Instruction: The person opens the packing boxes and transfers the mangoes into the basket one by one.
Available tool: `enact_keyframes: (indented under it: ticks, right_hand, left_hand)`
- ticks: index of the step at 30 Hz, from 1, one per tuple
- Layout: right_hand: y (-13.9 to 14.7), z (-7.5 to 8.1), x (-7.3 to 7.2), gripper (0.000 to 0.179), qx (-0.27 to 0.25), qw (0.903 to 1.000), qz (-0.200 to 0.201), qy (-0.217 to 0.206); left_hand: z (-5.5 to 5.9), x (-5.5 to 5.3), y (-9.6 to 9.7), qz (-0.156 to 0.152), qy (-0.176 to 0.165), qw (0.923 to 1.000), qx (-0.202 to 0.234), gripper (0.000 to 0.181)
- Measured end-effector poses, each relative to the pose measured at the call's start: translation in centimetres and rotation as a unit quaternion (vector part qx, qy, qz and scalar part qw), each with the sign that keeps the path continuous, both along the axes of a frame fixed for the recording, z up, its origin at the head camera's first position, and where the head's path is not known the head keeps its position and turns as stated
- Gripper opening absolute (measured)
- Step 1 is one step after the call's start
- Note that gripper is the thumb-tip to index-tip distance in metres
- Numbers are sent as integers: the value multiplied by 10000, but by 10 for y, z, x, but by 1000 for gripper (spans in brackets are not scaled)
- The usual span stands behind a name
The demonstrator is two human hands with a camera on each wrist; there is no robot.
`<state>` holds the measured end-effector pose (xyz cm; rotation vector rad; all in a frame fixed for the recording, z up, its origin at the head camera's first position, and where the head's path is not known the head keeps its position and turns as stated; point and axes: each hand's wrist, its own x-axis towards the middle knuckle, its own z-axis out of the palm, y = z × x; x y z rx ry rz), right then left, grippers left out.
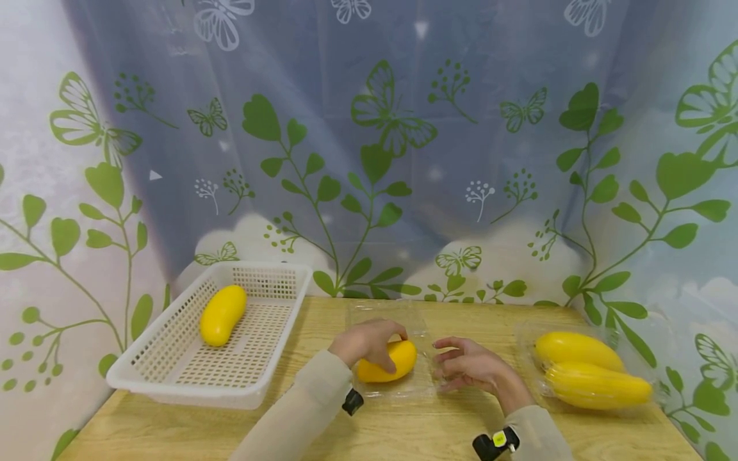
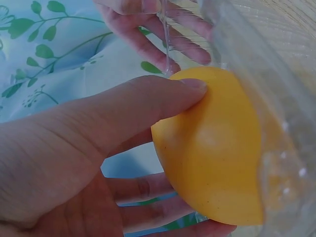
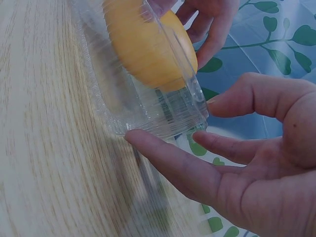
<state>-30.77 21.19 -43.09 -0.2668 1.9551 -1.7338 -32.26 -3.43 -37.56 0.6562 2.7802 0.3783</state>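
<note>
My left hand [image 1: 369,346] holds a smooth, oblong yellow fruit [image 1: 403,362], thumb on one side and fingers on the other. The fruit lies partly inside a clear plastic box [image 1: 423,384] on the table; in the left wrist view the box wall [image 2: 276,89] covers part of the fruit [image 2: 212,148]. At the box's right side is my right hand [image 1: 473,366], fingers spread and loosely bent. In the right wrist view, fingertips [image 3: 136,136] of that hand touch the box's end [image 3: 163,129]. The box's lid [image 1: 383,314] seems to stand open behind, hard to make out.
On the left, a white slotted plastic basket [image 1: 288,346] holds one similar yellow fruit [image 1: 223,315]. Two more yellow fruits [image 1: 599,385] lie in clear packaging [image 1: 527,358] at the right. A patterned curtain [image 1: 323,192] hangs behind the wooden table [image 1: 398,429].
</note>
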Motion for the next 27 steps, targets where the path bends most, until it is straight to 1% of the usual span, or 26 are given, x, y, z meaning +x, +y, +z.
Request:
enact_keyframes:
  ticks: [7,13,19,24,27]
  right_hand:
    - [-2,1,1,74,105,9999,-95,15]
    - [-4,2,3,72,233,9995,-220,-30]
    - [-4,2,5,69,247,9994,-227,7]
    - [-5,1,6,66,333,9987,-374,41]
    - [-6,1,6,63,339,9983,-464,38]
  left_hand:
    - [3,0,-2,-30,48,9999,130,59]
    - [5,-2,-4,-103,141,9998,122,59]
    - [11,-2,-6,-169,303,9994,65,59]
    - [15,-2,-8,-167,275,9994,141,59]
    - [15,-3,-9,-186,273,9993,187,59]
